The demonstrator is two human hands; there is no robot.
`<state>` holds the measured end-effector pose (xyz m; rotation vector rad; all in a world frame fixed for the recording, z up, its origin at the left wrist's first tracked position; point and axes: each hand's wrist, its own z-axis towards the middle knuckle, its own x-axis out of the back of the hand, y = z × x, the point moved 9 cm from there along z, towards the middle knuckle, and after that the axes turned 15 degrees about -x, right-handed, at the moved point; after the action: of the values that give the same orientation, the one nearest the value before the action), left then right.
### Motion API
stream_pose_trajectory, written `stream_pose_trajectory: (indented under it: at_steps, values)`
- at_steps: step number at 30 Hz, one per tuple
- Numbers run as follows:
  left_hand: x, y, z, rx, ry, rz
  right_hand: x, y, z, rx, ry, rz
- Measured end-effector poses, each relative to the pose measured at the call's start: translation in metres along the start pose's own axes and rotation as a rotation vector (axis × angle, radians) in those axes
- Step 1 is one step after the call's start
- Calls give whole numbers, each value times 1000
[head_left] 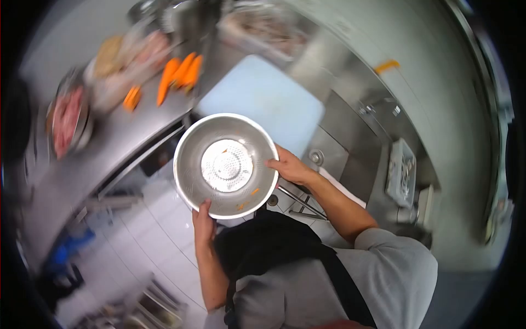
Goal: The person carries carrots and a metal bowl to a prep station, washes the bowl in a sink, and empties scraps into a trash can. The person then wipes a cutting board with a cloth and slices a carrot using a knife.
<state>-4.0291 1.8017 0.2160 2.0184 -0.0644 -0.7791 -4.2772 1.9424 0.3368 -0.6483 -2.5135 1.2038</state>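
Bowl (226, 164) in both hands, a person in a black apron (268, 238) and grey shirt (392, 266) stands over a pale tiled floor (148, 236). The left hand (204, 222) grips the near rim, thumb over the edge; the right hand (290, 166) clasps the right side, thumb lying on the inner wall. The fingers of both are closed around the metal rim. Orange scraps (255, 191) cling inside (the shiny base looks perforated), and the open mouth faces up toward the wearer's view. Just beyond is a pale blue board (266, 98). On the steel worktop (129, 134) to the left, whole carrots (179, 75) sit near a short orange piece (132, 98), with a dish of pink meat (67, 120) farther left. A tap (378, 106) is mounted to the right.
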Motion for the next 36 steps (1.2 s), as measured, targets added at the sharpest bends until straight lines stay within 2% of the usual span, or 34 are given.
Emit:
stream_pose_trajectory:
  at_steps: [1, 2, 4, 6, 7, 9, 11, 12, 13, 15, 16, 18, 21, 23, 26, 28, 30, 32, 33, 34, 36]
  values:
    - [-30, 7, 2, -17, -14, 38, 18, -5, -13, -12, -48, 88]
    - [-57, 3, 7, -50, -100, 78, 66, 7, -17, -9, 97, 55]
    - [-110, 4, 7, -64, -234, 163, 172, 26, -35, 177, 356, 189]
    - [-164, 2, -5, -7, -328, 281, 317, 84, -44, 74, 728, 311]
    - [-184, -11, 0, -13, -416, 446, 409, 123, -56, 25, 1183, 240]
    - [-245, -34, -4, -14, -594, 600, 529, 146, -104, -179, 1666, 280]
    - [-321, -55, -28, 35, -665, 571, 660, 214, -52, -75, 1915, 360]
    - [-338, -94, -18, 1, -742, 557, 641, 168, -31, 47, 1408, 185]
    - [-373, -102, -28, -5, -797, 632, 590, 117, -18, 144, 865, 100]
    - [-404, -165, -21, 148, -837, 602, 535, 104, -23, 28, 627, 23]
    - [-421, -192, -15, 140, -884, 555, 526, 111, -40, 85, 642, 93]
    - [-455, -228, -16, 292, -843, 636, 508, 132, -77, 213, 687, 214]
    - [-493, -285, 1, 343, -890, 817, 484, 197, -110, -40, 697, 2]
    - [-530, -313, 1, 386, -1003, 925, 452, 208, -136, -3, 716, -46]
    - [-579, -353, -8, 448, -1092, 1093, 398, 210, -135, 299, 724, -142]
    - [-616, -381, -14, 299, -1226, 1390, 413, 239, -113, 211, 812, 157]
    - [-661, -410, -40, -299, -1523, 1605, 425, 274, -96, 129, 917, 394]
    - [-674, -443, -46, -739, -1757, 1703, 430, 268, -95, 162, 906, 525]
    - [-665, -467, -40, -853, -1865, 1715, 427, 266, -94, 174, 901, 591]
    - [-658, -476, -40, -913, -1963, 1741, 423, 249, -98, 439, 896, 629]
    - [-649, -472, -34, -988, -2153, 1799, 414, 257, -90, 357, 710, 686]
